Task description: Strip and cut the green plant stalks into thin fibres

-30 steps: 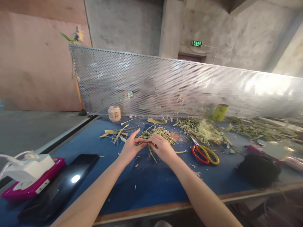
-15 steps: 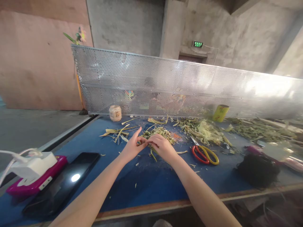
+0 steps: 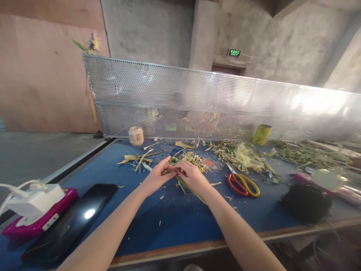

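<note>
My left hand (image 3: pixel 156 177) and my right hand (image 3: pixel 192 176) meet over the blue table (image 3: pixel 175 218), fingertips pinched together on a thin green plant strip (image 3: pixel 189 188) that trails down toward me under the right wrist. Just behind the hands lies a small heap of green and yellow leaf scraps (image 3: pixel 188 158). Loose pale strips (image 3: pixel 139 158) lie to the left of the hands.
Red-and-yellow scissors (image 3: pixel 242 183) lie right of my hands. A black phone (image 3: pixel 70 222) and a magenta device with a white charger (image 3: pixel 34 210) sit at the near left. A twine spool (image 3: pixel 136 136), a yellow-green tube (image 3: pixel 262 134), a black bundle (image 3: pixel 307 203) and a perforated metal screen (image 3: pixel 214 101) are around.
The left index finger, raised before, has come down onto the pinch. A long green strip now shows trailing from the hands toward me.
</note>
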### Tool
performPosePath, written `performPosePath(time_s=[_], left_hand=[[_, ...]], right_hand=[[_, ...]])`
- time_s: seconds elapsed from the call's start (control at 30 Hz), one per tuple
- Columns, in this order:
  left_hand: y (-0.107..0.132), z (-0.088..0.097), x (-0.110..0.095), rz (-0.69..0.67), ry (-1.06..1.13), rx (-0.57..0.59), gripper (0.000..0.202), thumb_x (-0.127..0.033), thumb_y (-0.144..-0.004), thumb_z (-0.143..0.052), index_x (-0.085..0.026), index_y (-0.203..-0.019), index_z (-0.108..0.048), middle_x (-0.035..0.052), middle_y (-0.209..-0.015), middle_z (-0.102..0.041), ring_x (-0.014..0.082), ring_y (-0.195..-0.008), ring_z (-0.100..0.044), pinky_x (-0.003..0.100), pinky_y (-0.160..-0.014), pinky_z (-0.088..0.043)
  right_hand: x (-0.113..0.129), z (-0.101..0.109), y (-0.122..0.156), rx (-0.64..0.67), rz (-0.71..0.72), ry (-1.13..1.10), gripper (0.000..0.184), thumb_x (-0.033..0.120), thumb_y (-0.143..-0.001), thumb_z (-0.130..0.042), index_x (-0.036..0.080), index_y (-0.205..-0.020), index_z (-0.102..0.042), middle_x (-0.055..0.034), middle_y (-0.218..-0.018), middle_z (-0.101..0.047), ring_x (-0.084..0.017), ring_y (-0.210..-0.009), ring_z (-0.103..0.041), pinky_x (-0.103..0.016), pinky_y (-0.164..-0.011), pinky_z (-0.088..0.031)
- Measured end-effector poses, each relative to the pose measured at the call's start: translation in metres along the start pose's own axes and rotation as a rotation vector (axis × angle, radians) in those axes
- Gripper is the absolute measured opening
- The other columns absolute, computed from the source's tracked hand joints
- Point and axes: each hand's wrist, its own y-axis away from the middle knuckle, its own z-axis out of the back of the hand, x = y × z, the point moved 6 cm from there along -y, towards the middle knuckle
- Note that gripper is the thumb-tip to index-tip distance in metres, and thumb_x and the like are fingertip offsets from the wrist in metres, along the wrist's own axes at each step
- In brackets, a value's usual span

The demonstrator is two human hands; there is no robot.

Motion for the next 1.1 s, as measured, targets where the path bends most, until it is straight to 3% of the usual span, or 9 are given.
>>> performPosePath(time_s=[0.13,0.33,0.43,0.53,0.77,0.87,1.1], left_hand=[[0.0,0.004,-0.005,-0.104,-0.121,-0.025,0.07,-0.034,-0.077,-0.049,-0.019,-0.134,-0.012,0.0036,-0.091,-0.055,0.0163,-0.086,-0.054,0.033,-0.078,-0.043],[0.007,0.003,-0.023,-0.47,-0.836,-0.165,0.066,-0.02,-0.083,-0.039,-0.024,-0.136,-0.001,0.0036,-0.089,-0.055,0.019,-0.093,-0.046,0.039,-0.087,-0.031],[0.008,0.0,-0.023,-0.5,-0.983,-0.164,0.071,-0.018,-0.083,-0.039,-0.023,-0.135,0.008,0.0041,-0.09,-0.057,0.0202,-0.094,-0.045,0.039,-0.086,-0.03],[0.007,0.004,-0.022,-0.443,-0.928,-0.183,0.078,-0.024,-0.081,-0.045,-0.022,-0.135,0.011,0.0036,-0.092,-0.059,0.0199,-0.096,-0.047,0.039,-0.088,-0.028],[0.004,0.008,-0.022,-0.39,-0.743,-0.201,0.07,-0.026,-0.078,-0.048,-0.021,-0.135,-0.009,-0.0006,-0.08,-0.064,0.0181,-0.096,-0.051,0.039,-0.093,-0.027],[0.002,0.006,-0.02,-0.376,-0.636,-0.177,0.07,-0.025,-0.077,-0.047,-0.019,-0.135,-0.008,-0.0012,-0.078,-0.061,0.0166,-0.091,-0.053,0.038,-0.093,-0.029],[-0.003,0.001,0.0,-0.141,-0.327,-0.1,0.071,-0.033,-0.079,-0.043,-0.014,-0.135,-0.006,0.0008,-0.082,-0.054,0.0128,-0.075,-0.052,0.029,-0.073,-0.042]], right_hand=[[-0.002,0.002,-0.001,-0.024,-0.033,-0.001,0.024,0.009,-0.076,-0.047,0.019,-0.096,-0.057,-0.0051,-0.086,-0.058,-0.014,-0.081,-0.054,-0.025,-0.071,-0.043],[-0.012,-0.004,-0.002,0.015,-0.184,-0.01,0.03,0.002,-0.07,-0.048,0.019,-0.094,-0.055,-0.0015,-0.078,-0.055,-0.012,-0.071,-0.053,-0.024,-0.067,-0.043],[-0.016,-0.006,-0.002,0.027,-0.243,-0.003,0.03,0.0,-0.068,-0.047,0.017,-0.092,-0.054,-0.002,-0.077,-0.055,-0.013,-0.072,-0.052,-0.024,-0.067,-0.042],[-0.017,-0.007,-0.002,0.033,-0.256,-0.002,0.029,0.0,-0.068,-0.047,0.017,-0.091,-0.054,-0.0025,-0.078,-0.055,-0.013,-0.073,-0.052,-0.024,-0.068,-0.042],[-0.017,-0.004,-0.002,0.011,-0.254,-0.016,0.028,0.001,-0.069,-0.047,0.018,-0.089,-0.054,-0.0018,-0.078,-0.055,-0.013,-0.076,-0.052,-0.025,-0.069,-0.042],[-0.017,-0.006,-0.003,0.028,-0.249,-0.008,0.029,0.0,-0.068,-0.046,0.018,-0.09,-0.053,-0.0023,-0.08,-0.056,-0.013,-0.077,-0.052,-0.024,-0.069,-0.042],[-0.018,-0.004,-0.003,0.02,-0.246,0.003,0.028,0.0,-0.069,-0.046,0.017,-0.09,-0.053,-0.0028,-0.08,-0.056,-0.013,-0.075,-0.052,-0.024,-0.07,-0.042]])
